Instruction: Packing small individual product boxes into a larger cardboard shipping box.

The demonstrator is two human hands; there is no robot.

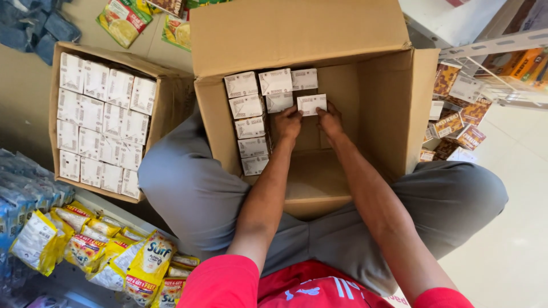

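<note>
A small white carton [311, 104] sits between both hands inside the big open cardboard box [388, 102], up near the far wall. It lines up beside the white cartons already packed there [251, 122]: one row running along the back wall and a column down the left wall. The left hand [287, 121] pinches the carton's left end with its fingers closed on it, and the right hand [330, 118] grips the right end the same way, so both hands are narrow and holding this one carton. It appears to be level, just touching or close beside the neighbouring carton on its left; whether it rests on something beneath cannot be told.

The step in hand looks like placing a carton into the second row of the big box. Much of the box floor is bare brown card, so the filling seems to be at an early stage. Seating it would call for pressing it snug against its neighbour and keeping its edges square with the row.

To the left on the floor stands a second cardboard box [54, 114], filled with similar white cartons in tight rows. Yellow sachet packets [85, 245] lie in a heap at lower left, and brown patterned packs [456, 125] sit on a shelf at right. The person sits cross-legged in grey trousers [188, 188] around the box.
</note>
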